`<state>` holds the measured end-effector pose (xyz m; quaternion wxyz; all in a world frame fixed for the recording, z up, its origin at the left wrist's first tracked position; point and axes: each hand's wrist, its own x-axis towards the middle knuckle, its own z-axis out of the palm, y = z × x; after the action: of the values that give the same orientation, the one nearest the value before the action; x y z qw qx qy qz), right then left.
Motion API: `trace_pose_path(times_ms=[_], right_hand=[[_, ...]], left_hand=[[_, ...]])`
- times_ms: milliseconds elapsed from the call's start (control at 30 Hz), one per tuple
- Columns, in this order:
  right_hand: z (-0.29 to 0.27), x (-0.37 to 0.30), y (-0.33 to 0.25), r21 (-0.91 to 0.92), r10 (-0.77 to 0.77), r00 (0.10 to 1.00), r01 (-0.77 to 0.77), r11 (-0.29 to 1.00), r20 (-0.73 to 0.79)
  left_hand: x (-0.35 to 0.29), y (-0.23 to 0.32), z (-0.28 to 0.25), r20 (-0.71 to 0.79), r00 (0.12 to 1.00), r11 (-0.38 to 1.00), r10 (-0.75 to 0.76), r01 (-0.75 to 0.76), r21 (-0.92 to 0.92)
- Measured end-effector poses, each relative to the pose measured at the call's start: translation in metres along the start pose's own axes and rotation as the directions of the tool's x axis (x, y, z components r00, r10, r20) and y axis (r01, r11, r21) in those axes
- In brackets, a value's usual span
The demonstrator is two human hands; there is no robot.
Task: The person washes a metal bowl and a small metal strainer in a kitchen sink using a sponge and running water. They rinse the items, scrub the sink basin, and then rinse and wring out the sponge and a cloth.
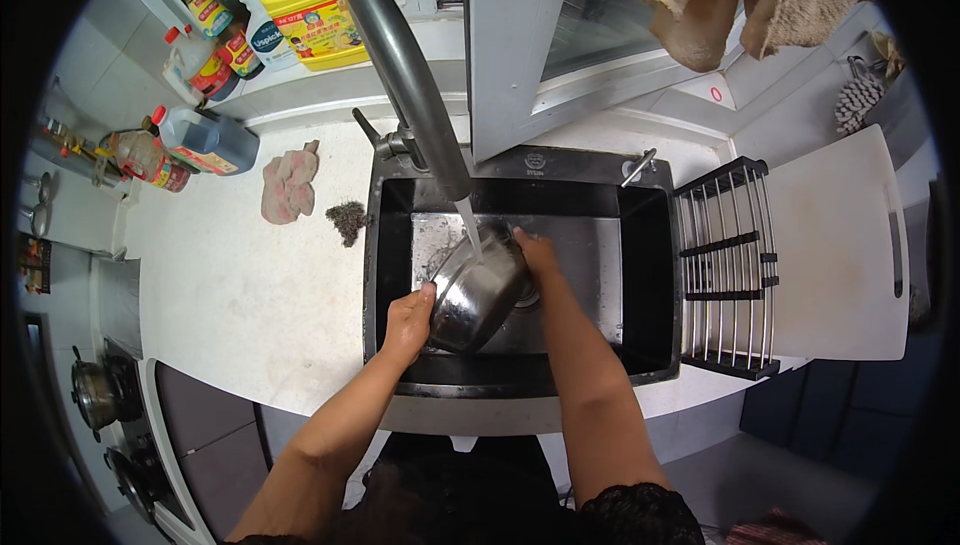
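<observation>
Two hands are set on one steel pot (470, 310), which is held tilted inside the black sink (648, 295), left of its middle. Left grip (406, 327): closed on the pot's left side, thumb at the rim. Right grip (538, 253): closed on the pot's far right edge; its fingers are mostly hidden.

Above the sink, the pot is overhung by the grey faucet (400, 65), from which a stream of water (467, 220) is let down into the pot. Left of the sink, on the white worktop (230, 285), a scouring pad (347, 221) is placed just beside the rim, a stained cloth (290, 185) farther off, then a dark-filled jug (205, 140). Right of the sink: slatted rack (725, 265), white board (838, 255). Behind the sink, an open window sash (508, 55) is seen.

Labels: red and yellow on the yellow jug (310, 5), dark on the white spray bottle (263, 30), both left behind the sink. A pale mark on the sink's back ledge is too small to be read.
</observation>
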<state>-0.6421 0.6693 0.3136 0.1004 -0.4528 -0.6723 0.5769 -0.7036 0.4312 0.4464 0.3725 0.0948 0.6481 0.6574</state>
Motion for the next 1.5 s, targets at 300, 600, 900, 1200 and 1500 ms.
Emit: trace_pose_path(times_ms=[300,600,900,1200,1500], right_hand=[[0.047,-0.122,-0.082,-0.477,-0.655,0.753,0.597,0.645,0.056],[-0.026,-0.003,0.017,0.030,0.030,0.939,-0.043,0.999,0.343],[0.035,-0.118,-0.006,-0.126,-0.246,0.877,0.212,0.969,-0.413],[0.008,-0.068,-0.041,-0.360,-0.670,0.737,0.603,0.712,-0.089],[0.024,-0.131,-0.033,-0.454,-0.678,0.735,0.609,0.651,0.014]], left_hand=[[0.031,-0.021,0.024,-0.250,0.966,0.994,-0.073,0.092,0.067],[0.019,0.010,0.021,-0.027,0.998,0.994,-0.060,0.062,0.090],[0.064,0.028,0.039,-0.227,0.911,0.908,-0.345,0.262,-0.327],[0.051,0.039,0.073,-0.138,0.910,0.844,-0.392,0.296,-0.448],[0.098,-0.004,0.024,-0.070,0.799,0.516,-0.597,0.316,-0.796]])
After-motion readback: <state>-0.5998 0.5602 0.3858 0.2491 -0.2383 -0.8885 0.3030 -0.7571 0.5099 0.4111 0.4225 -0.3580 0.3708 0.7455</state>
